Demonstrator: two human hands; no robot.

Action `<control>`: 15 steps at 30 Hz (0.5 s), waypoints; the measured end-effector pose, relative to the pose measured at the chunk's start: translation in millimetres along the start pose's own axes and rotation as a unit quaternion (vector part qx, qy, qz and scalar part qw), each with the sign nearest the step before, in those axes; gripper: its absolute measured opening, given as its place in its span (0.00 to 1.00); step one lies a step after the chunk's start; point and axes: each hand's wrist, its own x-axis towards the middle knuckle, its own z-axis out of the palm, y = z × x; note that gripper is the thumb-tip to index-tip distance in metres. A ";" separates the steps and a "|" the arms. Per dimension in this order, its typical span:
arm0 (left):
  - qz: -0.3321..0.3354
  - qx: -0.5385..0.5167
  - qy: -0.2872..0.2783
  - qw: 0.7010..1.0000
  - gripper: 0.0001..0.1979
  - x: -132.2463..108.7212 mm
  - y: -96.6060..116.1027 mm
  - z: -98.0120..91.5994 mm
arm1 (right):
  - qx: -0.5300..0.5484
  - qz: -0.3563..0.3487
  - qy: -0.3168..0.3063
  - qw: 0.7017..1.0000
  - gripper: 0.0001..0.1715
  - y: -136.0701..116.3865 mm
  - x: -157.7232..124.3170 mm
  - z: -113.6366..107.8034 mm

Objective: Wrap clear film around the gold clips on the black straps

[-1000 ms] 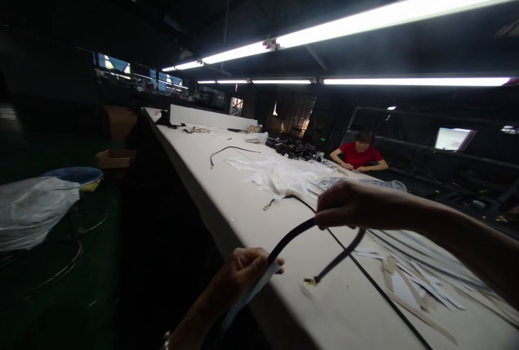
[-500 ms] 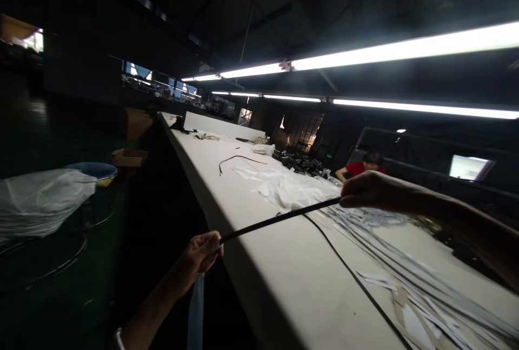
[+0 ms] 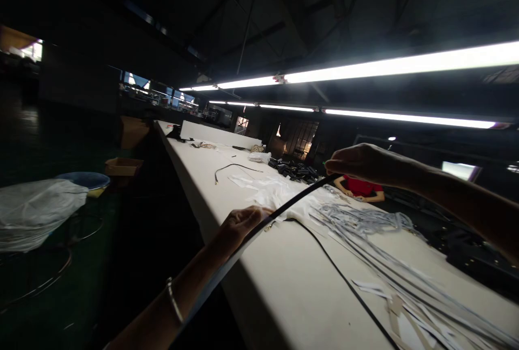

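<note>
A long dark strap [image 3: 300, 194] stretches above the table between my two hands, bowing slightly. My right hand [image 3: 357, 160] is closed on its upper end, raised over the table. Lower down and to the left, my left hand [image 3: 243, 221] has its fingers around the strap, and a pale bluish length runs down along the forearm below it. Exactly how the left fingers grip is partly hidden. Under the hands, another thin black strap [image 3: 340, 271] lies on the white table [image 3: 292, 280], a small metal piece near its far end.
Pale grey strips [image 3: 365, 226] and paper scraps [image 3: 399, 309] cover the table's right side. White sheets [image 3: 270, 190] and a heap of black pieces [image 3: 294, 169] lie further off. A person in red [image 3: 363, 188] is across the table. A covered stack [image 3: 38, 209] and stool [image 3: 85, 180] stand left.
My left hand has slid up along the strap towards the right hand, shortening the span between them. My right hand has risen a little, and the strap has gone from straight to bowed.
</note>
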 end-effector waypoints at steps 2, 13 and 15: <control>0.071 0.045 0.014 0.996 0.19 26.1 29.9 13.6 | -0.025 -0.034 0.001 0.999 0.32 -27.3 3.4 0.8; 0.322 0.143 0.075 0.933 0.10 110.3 96.9 41.5 | 0.422 -0.109 -0.156 0.886 0.28 -44.9 28.8 22.0; 0.347 0.066 0.070 0.933 0.14 126.8 104.8 46.7 | 0.481 -0.122 -0.172 0.851 0.26 -44.8 31.4 22.5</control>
